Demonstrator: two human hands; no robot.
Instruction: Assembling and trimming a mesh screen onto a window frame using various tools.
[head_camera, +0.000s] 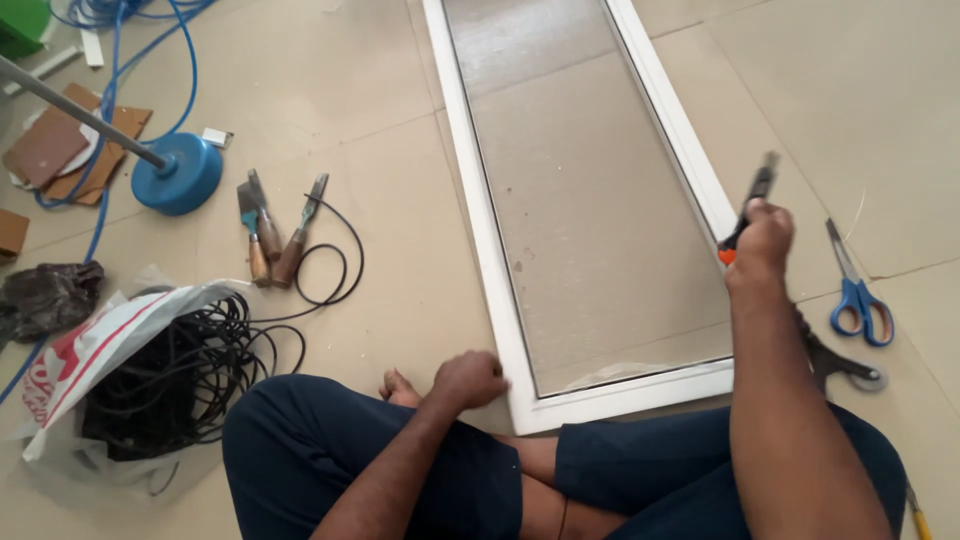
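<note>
Your right hand (764, 232) clenches a knife (752, 205) at the frame's (500, 300) three o'clock rail; your left hand (470, 378), fisted empty, steadies the corner. A slip could slash the mesh (590, 210).

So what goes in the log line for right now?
right hand: grips grey utility knife | left hand: on white screen frame

The person sits cross-legged, knees spread, in dark trousers, one bare foot (400, 388) showing between the legs. The left arm reaches forward from the lower middle, forearm bare, and ends in the left hand (470, 378), curled into a loose fist, knuckles up, resting low. The right arm stretches straight ahead on the right side, the right hand (762, 240) raised higher and clenched tight, fingers wrapped.
</note>
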